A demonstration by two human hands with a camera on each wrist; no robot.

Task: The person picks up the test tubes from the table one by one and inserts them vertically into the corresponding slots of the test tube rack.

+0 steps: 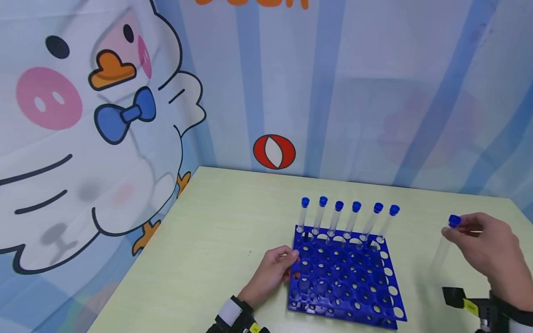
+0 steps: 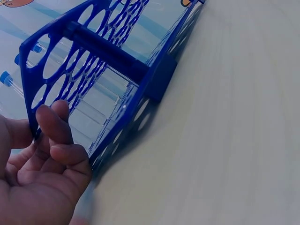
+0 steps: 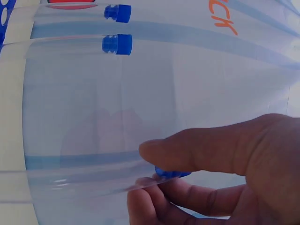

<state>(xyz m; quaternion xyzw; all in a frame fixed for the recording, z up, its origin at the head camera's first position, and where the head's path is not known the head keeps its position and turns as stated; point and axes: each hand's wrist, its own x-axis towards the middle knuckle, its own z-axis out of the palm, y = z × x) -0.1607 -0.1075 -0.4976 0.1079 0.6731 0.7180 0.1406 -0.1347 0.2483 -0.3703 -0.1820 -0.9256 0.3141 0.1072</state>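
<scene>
A blue test tube rack (image 1: 341,313) stands on the table, with several clear, blue-capped test tubes (image 1: 355,207) upright along its far row. My left hand (image 1: 270,268) grips the rack's left edge, thumb above and fingers curled underneath; the left wrist view shows those fingers at the corner of the rack's frame (image 2: 105,49). To the right of the rack, my right hand (image 1: 489,243) pinches a test tube (image 1: 441,252) just below its blue cap. This tube hangs nearly upright, apart from the rack. In the right wrist view, the thumb partly hides its cap (image 3: 173,172).
The pale table (image 1: 225,222) runs back to a printed cloth backdrop (image 1: 354,115) with a duck figure (image 1: 137,162) on the left. Two of the racked tubes' blue caps (image 3: 123,44) show in the right wrist view.
</scene>
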